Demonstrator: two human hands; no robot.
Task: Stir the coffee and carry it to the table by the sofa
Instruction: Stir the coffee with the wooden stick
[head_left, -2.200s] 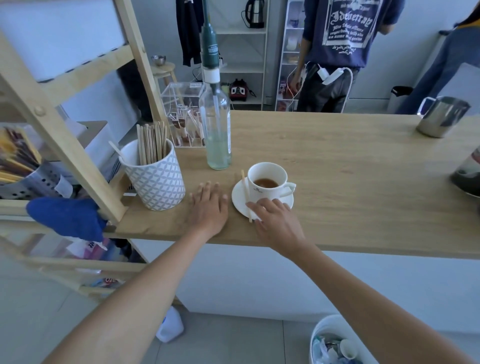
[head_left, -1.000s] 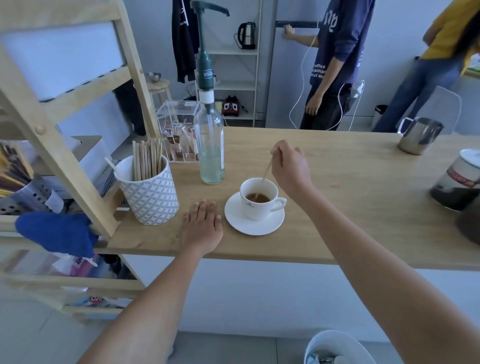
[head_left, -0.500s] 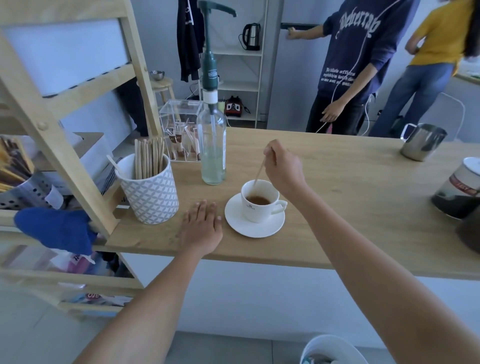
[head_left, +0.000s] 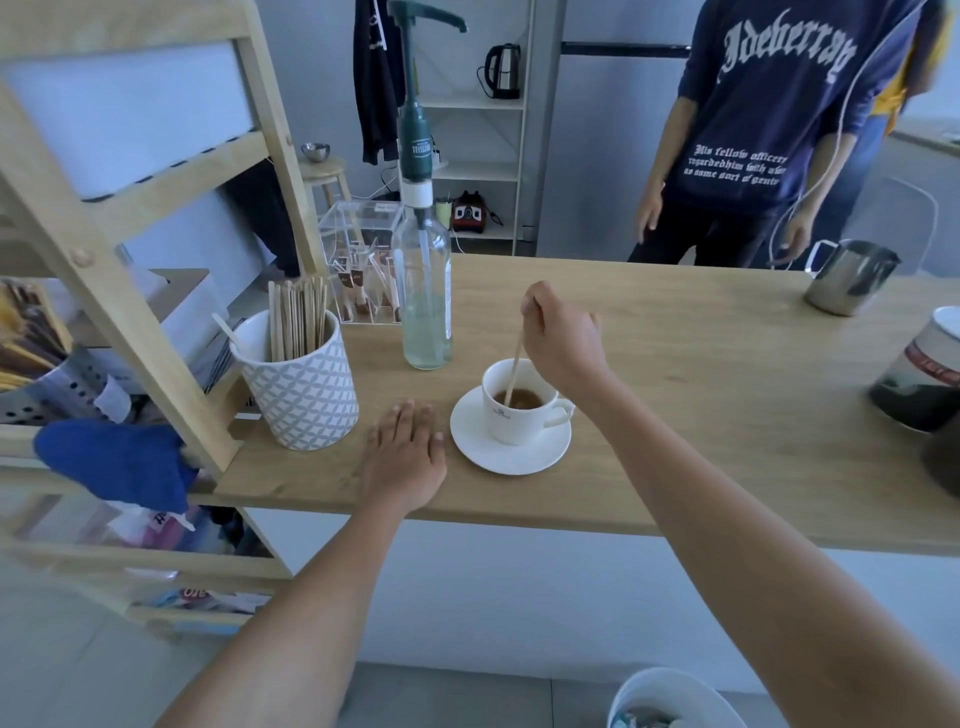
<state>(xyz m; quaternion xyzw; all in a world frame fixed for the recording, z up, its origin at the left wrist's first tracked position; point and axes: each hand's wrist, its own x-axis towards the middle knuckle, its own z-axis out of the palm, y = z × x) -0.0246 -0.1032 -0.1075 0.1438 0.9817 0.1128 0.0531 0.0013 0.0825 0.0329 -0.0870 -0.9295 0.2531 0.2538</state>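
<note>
A white cup (head_left: 511, 423) of brown coffee stands on a white saucer (head_left: 506, 456) near the front edge of the wooden counter (head_left: 701, 374). My right hand (head_left: 563, 338) hovers just above and behind the cup, pinching a thin wooden stir stick (head_left: 515, 366) whose lower end dips into the coffee. My left hand (head_left: 405, 457) lies flat on the counter to the left of the saucer, fingers spread, holding nothing.
A patterned pot of wooden sticks (head_left: 301, 384) and a pump bottle (head_left: 422, 291) stand left of the cup. A steel jug (head_left: 849, 278) and a tin (head_left: 930, 374) sit at the right. A wooden rack (head_left: 130, 291) flanks the left. A person (head_left: 753, 130) stands behind the counter.
My right hand took the stick from the saucer and put it into the cup, where it keeps shifting slightly. The left hand stays flat. The person behind has moved.
</note>
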